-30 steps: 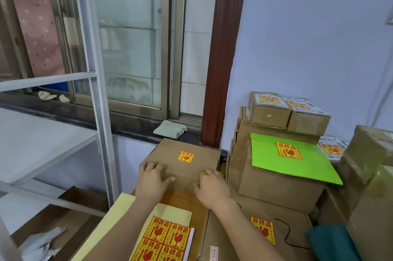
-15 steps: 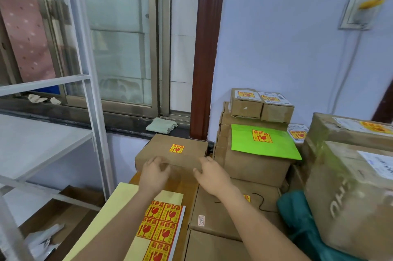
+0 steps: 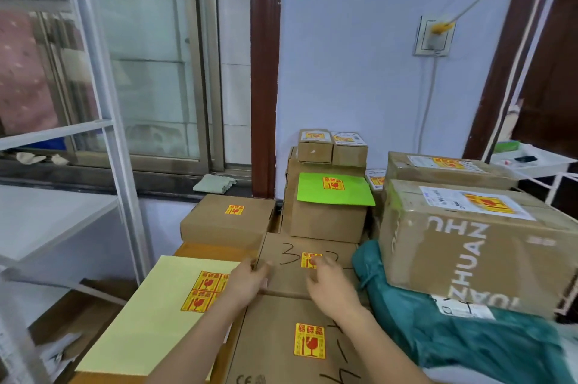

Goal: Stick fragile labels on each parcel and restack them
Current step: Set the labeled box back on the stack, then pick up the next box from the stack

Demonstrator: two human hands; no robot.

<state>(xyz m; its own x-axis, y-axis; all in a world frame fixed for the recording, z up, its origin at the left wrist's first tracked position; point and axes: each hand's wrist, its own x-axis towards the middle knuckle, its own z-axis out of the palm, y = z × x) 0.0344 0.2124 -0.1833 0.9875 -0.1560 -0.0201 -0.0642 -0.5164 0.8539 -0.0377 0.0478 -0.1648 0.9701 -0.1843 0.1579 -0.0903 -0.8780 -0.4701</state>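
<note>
Nine cardboard parcels, one green envelope, one teal bag, one label sheet

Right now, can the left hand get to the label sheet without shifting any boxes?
Probably yes. The left hand hovers at the edge of the yellow label sheet, which lies uncovered beside it; nothing sits on the remaining fragile labels.
</note>
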